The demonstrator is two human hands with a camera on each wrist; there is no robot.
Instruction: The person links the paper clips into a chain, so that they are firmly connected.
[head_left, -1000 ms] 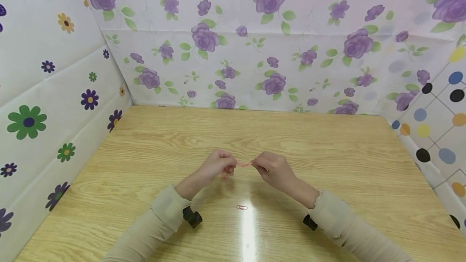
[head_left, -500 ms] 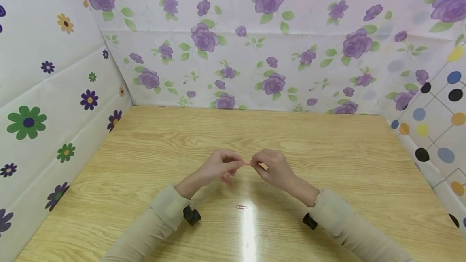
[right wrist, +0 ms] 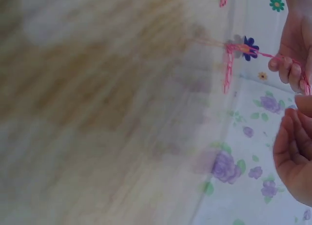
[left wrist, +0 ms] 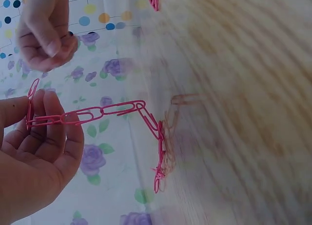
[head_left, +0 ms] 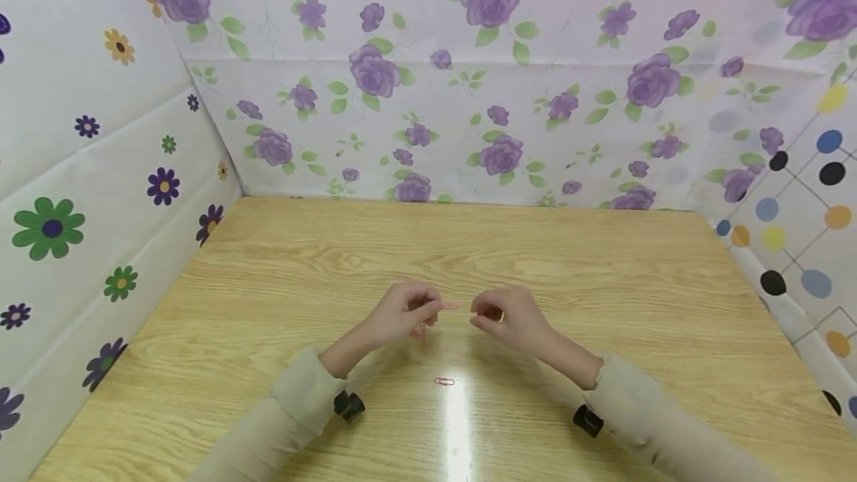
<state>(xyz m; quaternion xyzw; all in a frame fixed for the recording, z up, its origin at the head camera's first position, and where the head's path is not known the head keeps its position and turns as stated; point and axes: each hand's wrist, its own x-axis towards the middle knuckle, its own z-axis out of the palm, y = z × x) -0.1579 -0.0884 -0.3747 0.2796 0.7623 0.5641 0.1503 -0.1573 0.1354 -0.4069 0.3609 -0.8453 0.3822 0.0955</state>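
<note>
My left hand [head_left: 405, 316] pinches a chain of pink paper clips [left wrist: 87, 115] between thumb and fingers. In the left wrist view one end clip [left wrist: 33, 87] stands up past the fingertips, while the rest hangs over the palm and down to the tabletop. Facing it, my right hand [head_left: 512, 320] is a short gap away from that end clip, its fingers loosely curled. Nothing shows between its fingers in the left wrist view [left wrist: 46, 45]. Nearer to me, a single pink paper clip [head_left: 445, 381] lies on the table between the forearms.
The wooden table [head_left: 569, 244] reaches back to a wall cloth [head_left: 442, 125] with purple flowers. Patterned cloths also stand at the left and right sides. A black wrist camera [head_left: 349, 406] hangs under the left cuff, and another [head_left: 588, 420] under the right.
The right hand has let go of the chain's end clip and drawn back to the right. The left hand still pinches the chain. The loose paper clip has not moved.
</note>
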